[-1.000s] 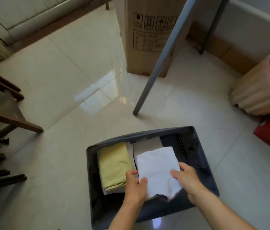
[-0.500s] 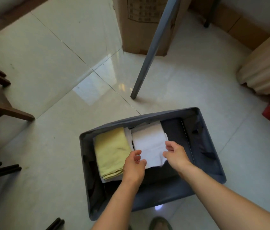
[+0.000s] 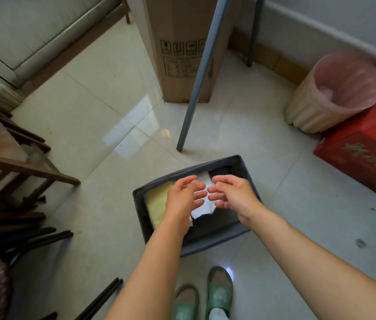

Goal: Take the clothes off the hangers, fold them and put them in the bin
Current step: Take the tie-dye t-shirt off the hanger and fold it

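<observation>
The left hand [image 3: 182, 199] and right hand [image 3: 233, 195] hover empty, fingers loosely spread, above the dark grey rectangular fabric bin [image 3: 217, 243], inside which a folded white garment [image 3: 202, 210] lies beside a folded yellow garment [image 3: 157, 202], so both look done, though what else remains is out of view.

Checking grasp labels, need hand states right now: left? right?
Left hand: open, fingers spread, holding nothing, over the bin.
Right hand: open, fingers loosely bent, holding nothing, over the white folded garment.
</observation>
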